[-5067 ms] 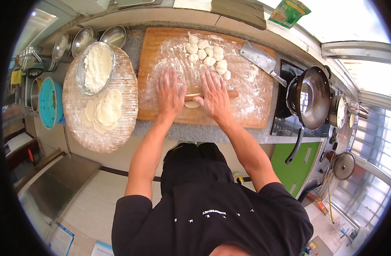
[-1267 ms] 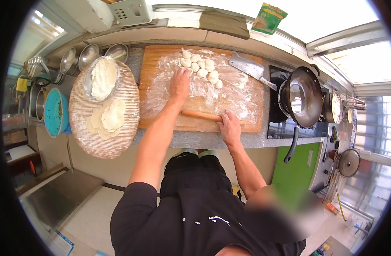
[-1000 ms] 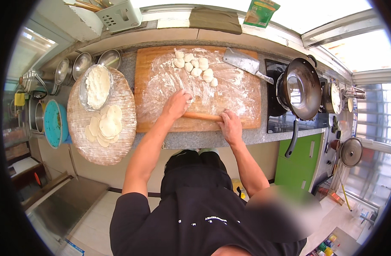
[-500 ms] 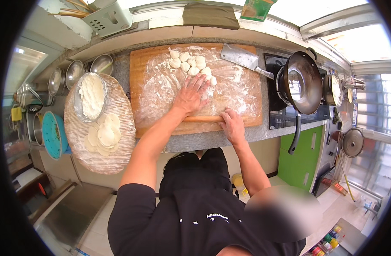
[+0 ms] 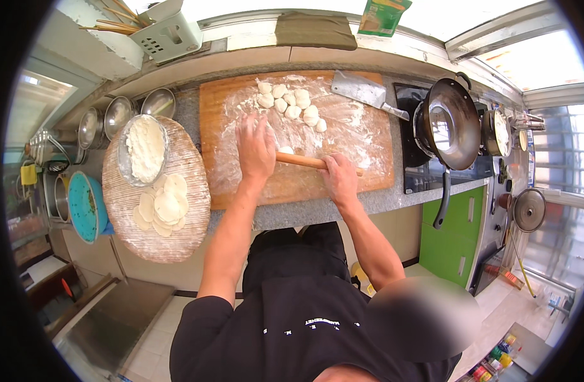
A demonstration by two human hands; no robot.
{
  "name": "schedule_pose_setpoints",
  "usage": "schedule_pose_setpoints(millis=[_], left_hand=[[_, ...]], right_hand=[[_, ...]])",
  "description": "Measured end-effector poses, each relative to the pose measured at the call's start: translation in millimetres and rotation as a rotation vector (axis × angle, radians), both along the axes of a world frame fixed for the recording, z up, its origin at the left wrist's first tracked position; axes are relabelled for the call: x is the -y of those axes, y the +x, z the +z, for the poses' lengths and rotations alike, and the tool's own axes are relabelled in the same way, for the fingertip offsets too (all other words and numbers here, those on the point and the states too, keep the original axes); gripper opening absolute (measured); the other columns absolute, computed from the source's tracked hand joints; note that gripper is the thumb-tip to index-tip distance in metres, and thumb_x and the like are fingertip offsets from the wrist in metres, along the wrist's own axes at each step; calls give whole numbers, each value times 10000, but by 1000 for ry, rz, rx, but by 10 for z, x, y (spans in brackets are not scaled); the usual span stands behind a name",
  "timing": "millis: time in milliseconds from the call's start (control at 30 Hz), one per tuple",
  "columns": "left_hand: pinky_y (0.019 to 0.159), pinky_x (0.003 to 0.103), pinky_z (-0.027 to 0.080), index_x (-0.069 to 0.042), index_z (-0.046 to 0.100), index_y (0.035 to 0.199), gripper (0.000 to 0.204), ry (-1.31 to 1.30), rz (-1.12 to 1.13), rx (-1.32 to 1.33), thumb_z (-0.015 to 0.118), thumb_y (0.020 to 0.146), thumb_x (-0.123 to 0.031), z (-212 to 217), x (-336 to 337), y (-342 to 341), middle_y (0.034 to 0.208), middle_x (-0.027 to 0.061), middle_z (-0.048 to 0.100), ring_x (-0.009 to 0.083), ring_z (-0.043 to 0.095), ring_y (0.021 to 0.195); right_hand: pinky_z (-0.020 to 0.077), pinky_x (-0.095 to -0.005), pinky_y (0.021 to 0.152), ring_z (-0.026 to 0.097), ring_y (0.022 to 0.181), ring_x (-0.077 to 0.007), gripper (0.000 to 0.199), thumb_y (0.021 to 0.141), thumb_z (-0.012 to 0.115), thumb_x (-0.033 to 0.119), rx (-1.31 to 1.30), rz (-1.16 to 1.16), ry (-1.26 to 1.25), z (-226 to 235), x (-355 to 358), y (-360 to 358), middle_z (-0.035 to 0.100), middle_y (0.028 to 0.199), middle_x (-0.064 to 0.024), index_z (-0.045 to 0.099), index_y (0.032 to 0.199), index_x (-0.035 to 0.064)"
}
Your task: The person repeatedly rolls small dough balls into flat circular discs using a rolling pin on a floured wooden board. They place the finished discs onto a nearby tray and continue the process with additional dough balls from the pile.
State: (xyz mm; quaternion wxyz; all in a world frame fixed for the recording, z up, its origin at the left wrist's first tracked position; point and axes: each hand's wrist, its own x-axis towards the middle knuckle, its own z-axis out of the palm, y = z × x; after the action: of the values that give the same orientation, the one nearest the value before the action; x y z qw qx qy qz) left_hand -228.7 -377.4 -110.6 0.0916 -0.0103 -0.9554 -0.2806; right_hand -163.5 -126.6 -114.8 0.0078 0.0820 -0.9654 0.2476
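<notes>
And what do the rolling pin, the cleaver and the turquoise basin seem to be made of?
Rolling pin: likely smooth wood, judging by its warm brown colour.
Cleaver: the blade looks like metal, dull grey with pale patches; the handle looks metallic too, though it's too small to be sure.
Turquoise basin: probably plastic, from its bright, even colour.

left hand (image 5: 256,150) shifted left, rolling pin (image 5: 301,160) forward

On our right we see a dark, long-handled metal wok (image 5: 454,127) over a black glass cooktop (image 5: 417,182), with green cabinet doors (image 5: 451,232) below and a round grey metal lid (image 5: 529,211) beyond. At the back we find a green pouch (image 5: 383,18) and a pale grey caddy (image 5: 176,39) holding thin wooden sticks (image 5: 113,28).
</notes>
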Motion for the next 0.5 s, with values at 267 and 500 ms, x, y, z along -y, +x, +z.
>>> schedule_pose_setpoints(millis=[267, 500], left_hand=[[1358, 579, 154, -56, 375, 1683, 696, -301, 6, -20, 483, 1119, -449, -467, 16, -428, 1749, 191, 336, 377, 264, 1640], [1355, 596, 132, -60, 388, 1680, 753, -309, -125, 126, 465, 1106, -541, -419, 167, 174, 1732, 193, 367, 397, 256, 1640]], right_hand=[[204, -513, 1348, 273, 1648, -330, 846, 1048, 606, 514, -19, 90, 249, -40, 522, -728, 310, 1772, -183, 332, 1694, 41], [216, -532, 1339, 283, 1638, -359, 881, 1029, 641, 507, 53, 204, 284, 80, 585, -232, 318, 1762, -200, 334, 1681, 0]])
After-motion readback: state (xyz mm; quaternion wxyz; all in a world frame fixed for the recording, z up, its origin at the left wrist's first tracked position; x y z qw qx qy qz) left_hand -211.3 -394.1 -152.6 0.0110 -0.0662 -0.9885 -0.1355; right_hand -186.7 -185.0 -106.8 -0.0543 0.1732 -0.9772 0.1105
